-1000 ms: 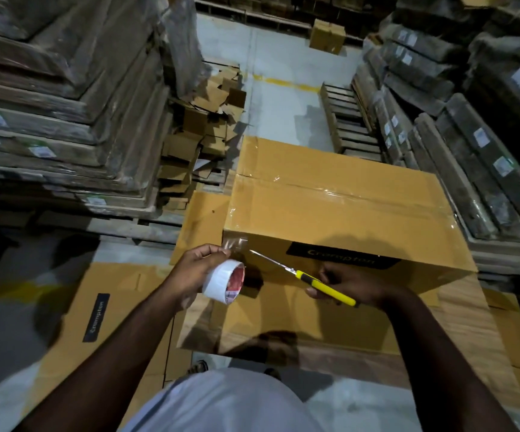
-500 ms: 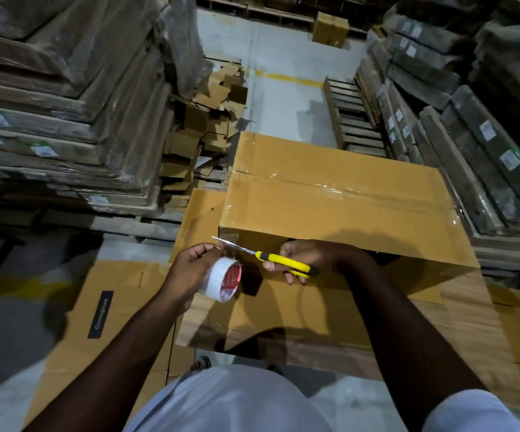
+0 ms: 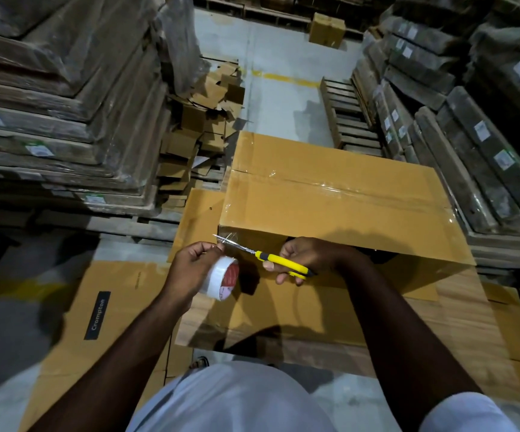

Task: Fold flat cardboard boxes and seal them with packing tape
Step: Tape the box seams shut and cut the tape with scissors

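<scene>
Two hands in view, one tape roll, one pair of scissors, one assembled box.

My left hand (image 3: 194, 265) curls around the roll of packing tape (image 3: 221, 282), white with a red-printed core, held just below the box's near-left corner; thumb and forefinger pinch the clear tape strip (image 3: 227, 239) running from roll to box. Left forearm comes up from lower left, wrist bent slightly inward.

My right hand (image 3: 307, 258) grips the yellow-handled scissors (image 3: 271, 258), fingers wrapped through and around the handles. Blades point left and reach the strip beside my left fingertips; I cannot tell how far the blades are parted. Right forearm angles in from lower right.

The cardboard box (image 3: 330, 210) sits just beyond both hands, on flat sheets over a wooden surface. Flaps closed, one line of clear tape glinting along the top seam.

On the floor to my left, one flat cardboard sheet with a black "Crompton" label (image 3: 98, 314).

Farther off: a heap of cardboard offcuts (image 3: 202, 126), wrapped stacks on both sides, one wooden pallet (image 3: 349, 120), one small carton (image 3: 327, 29) at the far end.
</scene>
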{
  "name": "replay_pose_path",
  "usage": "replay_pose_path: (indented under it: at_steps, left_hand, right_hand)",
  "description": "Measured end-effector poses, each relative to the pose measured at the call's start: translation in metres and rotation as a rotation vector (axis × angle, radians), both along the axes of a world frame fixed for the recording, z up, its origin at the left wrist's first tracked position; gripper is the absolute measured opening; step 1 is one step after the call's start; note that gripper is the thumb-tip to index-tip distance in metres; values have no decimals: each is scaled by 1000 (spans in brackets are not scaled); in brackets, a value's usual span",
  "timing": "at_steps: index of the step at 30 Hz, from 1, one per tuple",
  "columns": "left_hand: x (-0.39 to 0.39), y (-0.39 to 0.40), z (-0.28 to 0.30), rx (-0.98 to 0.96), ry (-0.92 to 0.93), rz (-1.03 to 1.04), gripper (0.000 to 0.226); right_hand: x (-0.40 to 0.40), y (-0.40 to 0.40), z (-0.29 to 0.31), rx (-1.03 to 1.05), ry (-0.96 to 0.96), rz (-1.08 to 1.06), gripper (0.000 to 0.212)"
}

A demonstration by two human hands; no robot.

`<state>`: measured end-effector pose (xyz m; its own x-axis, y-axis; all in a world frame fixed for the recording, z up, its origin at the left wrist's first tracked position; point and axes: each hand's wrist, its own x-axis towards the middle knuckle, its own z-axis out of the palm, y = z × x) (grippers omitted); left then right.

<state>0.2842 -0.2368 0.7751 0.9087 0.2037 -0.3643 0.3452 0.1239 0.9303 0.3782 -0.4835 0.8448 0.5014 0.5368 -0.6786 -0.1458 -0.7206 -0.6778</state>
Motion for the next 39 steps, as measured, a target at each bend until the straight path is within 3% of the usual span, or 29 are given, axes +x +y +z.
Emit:
replay_pose_path:
  at_steps: [6, 12, 17, 21, 26, 29, 33, 36, 39]
  left_hand:
    - [2, 0, -3, -27, 27, -10, 20]
    - [0, 2, -2, -1, 43, -30, 24]
    - [-1, 0, -1, -6, 45, -25, 22]
    - [-8, 1, -3, 16, 56, -29, 22]
    - [-18, 4, -4, -15, 7, -36, 20]
    - [-19, 5, -9, -8, 5, -91, 24]
    - [-20, 0, -19, 17, 10, -163, 18]
    - [-19, -9, -21, 2, -2, -185, 21]
    - [-16, -38, -11, -48, 1, -338, 32]
  right_hand:
    - [-4, -3, -4, 33, -66, -31, 39]
    - [-6, -9, -16, 128, -45, -76, 62]
    - [-8, -8, -9, 131, -85, -58, 46]
    - [-13, -1, -12, 56, -141, -6, 51]
    - [-43, -6, -18, 121, -252, -118, 53]
    - [-66, -13, -21, 22, -386, -124, 65]
    - [-97, -27, -6, -273, -614, -96, 77]
    - [-122, -52, -4, -330, -701, -236, 69]
    - [-151, -82, -20, -99, -537, -522, 58]
